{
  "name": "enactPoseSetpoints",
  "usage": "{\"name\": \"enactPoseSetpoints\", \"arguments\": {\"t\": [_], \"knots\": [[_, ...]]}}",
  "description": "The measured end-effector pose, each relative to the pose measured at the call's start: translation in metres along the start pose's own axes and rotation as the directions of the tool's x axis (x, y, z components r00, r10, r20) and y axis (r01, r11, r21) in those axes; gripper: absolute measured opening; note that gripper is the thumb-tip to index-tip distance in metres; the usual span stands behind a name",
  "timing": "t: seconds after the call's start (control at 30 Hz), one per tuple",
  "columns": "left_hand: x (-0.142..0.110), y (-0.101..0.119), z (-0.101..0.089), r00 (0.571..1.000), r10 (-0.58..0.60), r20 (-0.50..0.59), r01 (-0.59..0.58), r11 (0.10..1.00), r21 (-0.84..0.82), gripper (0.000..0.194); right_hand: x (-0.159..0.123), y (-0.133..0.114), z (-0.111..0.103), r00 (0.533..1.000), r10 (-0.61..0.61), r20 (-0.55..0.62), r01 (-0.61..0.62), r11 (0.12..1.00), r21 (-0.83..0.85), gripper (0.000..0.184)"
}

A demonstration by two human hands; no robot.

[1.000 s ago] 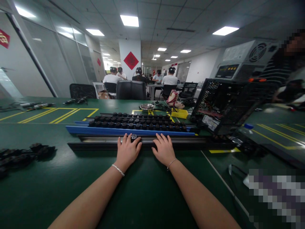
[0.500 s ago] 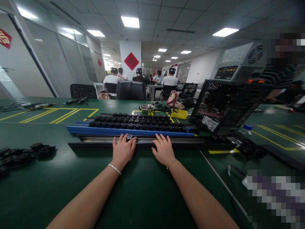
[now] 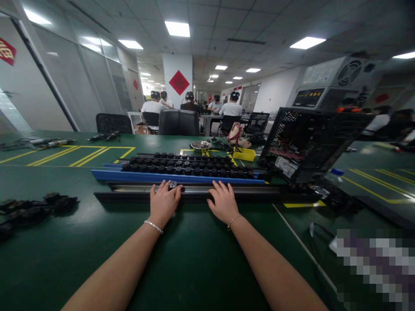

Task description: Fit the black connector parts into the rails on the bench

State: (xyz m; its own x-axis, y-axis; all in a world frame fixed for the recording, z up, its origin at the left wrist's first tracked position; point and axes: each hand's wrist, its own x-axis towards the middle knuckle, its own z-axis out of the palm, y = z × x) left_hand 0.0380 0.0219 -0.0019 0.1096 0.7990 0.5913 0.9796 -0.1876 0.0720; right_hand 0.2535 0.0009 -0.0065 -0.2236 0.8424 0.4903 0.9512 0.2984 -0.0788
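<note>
at the left, a pile of black parts [image 3: 42, 209] lies on the green table [image 3: 81, 250], then the left hand [image 3: 164, 202] holds a small dark part [image 3: 173, 184] between thumb and fingers, at the long black rail [image 3: 129, 198]. further right, the right hand [image 3: 224, 203] rests on this same rail, fingers slightly spread; whether it grips, i cannot tell.
</note>
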Motion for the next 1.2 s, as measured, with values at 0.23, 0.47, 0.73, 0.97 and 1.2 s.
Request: {"name": "enactPoseSetpoints", "arguments": {"t": [0.23,0.47,0.73,0.97,1.2], "knots": [[0.002,-0.005,-0.001,0.999,-0.047,-0.009,0.047,0.999,-0.003,0.037,0.0,-0.001,0.0,1.0,0.006,0.016,-0.006,1.0,0.004,0.029],[0.004,-0.009,-0.003,0.994,-0.109,0.023,0.109,0.994,0.006,0.035,-0.001,0.003,-0.001,0.999,0.03,0.021,-0.03,1.0,0.004,0.027],[0.005,-0.018,-0.001,0.99,-0.142,0.006,0.142,0.989,0.032,0.036,0.0,0.004,-0.002,0.999,0.037,0.007,-0.037,0.999,0.004,0.024],[0.007,-0.025,-0.002,0.984,-0.177,0.008,0.177,0.984,0.029,0.036,0.0,0.004,0.0,0.999,0.035,-0.007,-0.035,0.999,0.014,0.022],[0.006,-0.028,0.002,0.978,-0.207,0.004,0.206,0.978,0.025,0.037,0.0,0.004,0.001,0.999,0.035,-0.009,-0.035,0.999,0.007,0.022]]}}
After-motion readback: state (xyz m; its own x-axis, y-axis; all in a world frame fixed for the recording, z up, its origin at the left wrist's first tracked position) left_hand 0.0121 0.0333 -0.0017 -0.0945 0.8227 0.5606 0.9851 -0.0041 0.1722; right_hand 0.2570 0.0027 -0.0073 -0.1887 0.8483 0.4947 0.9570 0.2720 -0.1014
